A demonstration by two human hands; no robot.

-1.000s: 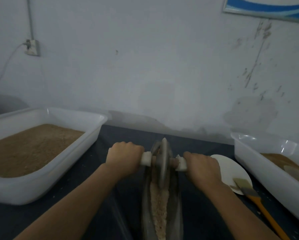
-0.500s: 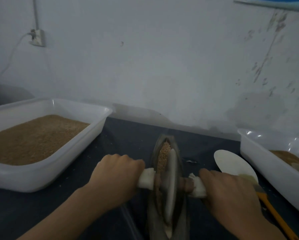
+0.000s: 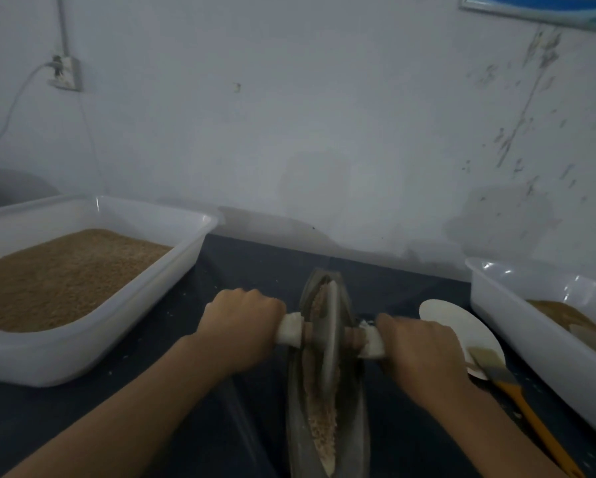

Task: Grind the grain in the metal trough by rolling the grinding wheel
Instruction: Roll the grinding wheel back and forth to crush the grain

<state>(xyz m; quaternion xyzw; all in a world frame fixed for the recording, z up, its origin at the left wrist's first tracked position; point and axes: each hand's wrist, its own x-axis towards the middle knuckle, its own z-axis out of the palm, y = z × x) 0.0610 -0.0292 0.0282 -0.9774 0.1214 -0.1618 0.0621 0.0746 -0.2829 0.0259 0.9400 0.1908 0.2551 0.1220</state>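
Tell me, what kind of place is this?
Probably a small workshop for grinding grain or herbs by hand. A grinding wheel stands in a metal trough on a dark table, with plastic tubs of brown grain at either side, against a stained bare wall.

Mostly dull metal, milky plastic and gritty grain here.

The metal trough (image 3: 327, 391) is a dark, matt grey, kinda worn looking, and the grinding wheel (image 3: 330, 339) is the same dull metal with a paler, smoother rim. Its axle looks like brown wood, wrapped in white cloth-like padding at both ends. The grain (image 3: 320, 419) in it is coarse and crumbly. Both tubs (image 3: 124, 326) are translucent white plastic, smooth with a few glossy glints. Brush (image 3: 517, 391) has an orange handle with soft pale bristles. The tabletop (image 3: 248, 267) looks matt dark.
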